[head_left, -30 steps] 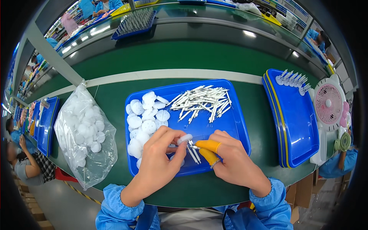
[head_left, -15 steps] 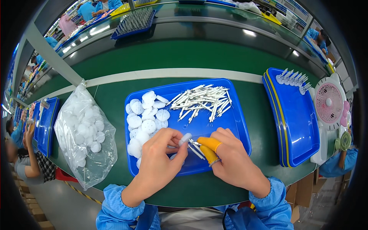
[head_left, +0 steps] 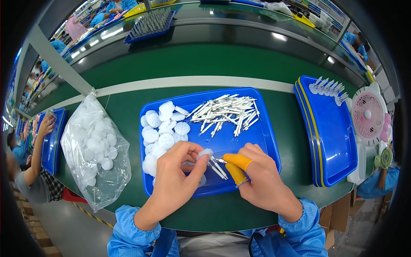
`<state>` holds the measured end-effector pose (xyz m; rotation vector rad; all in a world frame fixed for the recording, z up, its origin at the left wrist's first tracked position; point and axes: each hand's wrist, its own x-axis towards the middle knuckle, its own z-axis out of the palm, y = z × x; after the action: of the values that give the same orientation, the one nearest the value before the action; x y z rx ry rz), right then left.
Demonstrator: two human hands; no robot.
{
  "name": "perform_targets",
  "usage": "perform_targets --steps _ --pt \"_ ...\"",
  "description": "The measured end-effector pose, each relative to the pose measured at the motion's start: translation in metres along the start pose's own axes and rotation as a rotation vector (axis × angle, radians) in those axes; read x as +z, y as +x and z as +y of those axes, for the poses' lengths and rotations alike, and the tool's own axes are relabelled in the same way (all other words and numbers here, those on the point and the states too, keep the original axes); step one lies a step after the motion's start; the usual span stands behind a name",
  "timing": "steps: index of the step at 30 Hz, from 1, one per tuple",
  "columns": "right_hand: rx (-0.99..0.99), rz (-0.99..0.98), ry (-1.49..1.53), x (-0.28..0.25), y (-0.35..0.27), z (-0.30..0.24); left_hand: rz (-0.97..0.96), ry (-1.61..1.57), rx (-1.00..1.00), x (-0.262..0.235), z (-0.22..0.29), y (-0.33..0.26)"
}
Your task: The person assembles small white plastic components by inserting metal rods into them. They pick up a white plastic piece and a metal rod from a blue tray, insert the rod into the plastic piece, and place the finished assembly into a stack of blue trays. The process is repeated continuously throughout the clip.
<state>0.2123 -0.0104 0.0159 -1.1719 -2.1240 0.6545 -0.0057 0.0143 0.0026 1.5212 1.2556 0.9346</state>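
My left hand [head_left: 180,173] pinches a translucent white plastic disc [head_left: 204,153] between thumb and fingers over the front of a blue tray [head_left: 263,147]. Several thin white sticks [head_left: 218,170] slant down from just under the disc; whether all are fixed in it I cannot tell. Yellow covers wrap the thumb and index finger of my right hand [head_left: 259,171]. Those fingertips are pinched on a small silvery piece [head_left: 221,160] beside the disc, its far end hidden. Loose white discs [head_left: 166,140] fill the tray's left side, and a heap of white wire-ended sticks [head_left: 227,112] lies at its back.
A clear plastic bag [head_left: 96,145] of discs lies left. Stacked blue trays [head_left: 332,145] stand right, with assembled pieces [head_left: 327,88] in the top one's back. A pink-white fan [head_left: 367,113] is beyond. Across the bench rests a filled blue tray [head_left: 150,25]. A co-worker's arm [head_left: 38,145] shows far left.
The disc has tipped so that the white sticks beneath it show more. My right fingertips have shifted slightly away from it. At far left, the co-worker's arm has risen.
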Motion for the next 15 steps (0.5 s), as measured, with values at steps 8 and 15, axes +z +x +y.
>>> perform_targets --steps 8,15 --pt "0.006 -0.012 -0.046 0.003 0.001 0.008 0.001 0.095 0.076 0.003 0.003 -0.001" --pt "-0.013 0.007 -0.063 0.012 0.002 0.004 0.012 0.162 0.172 0.008 -0.002 -0.004"
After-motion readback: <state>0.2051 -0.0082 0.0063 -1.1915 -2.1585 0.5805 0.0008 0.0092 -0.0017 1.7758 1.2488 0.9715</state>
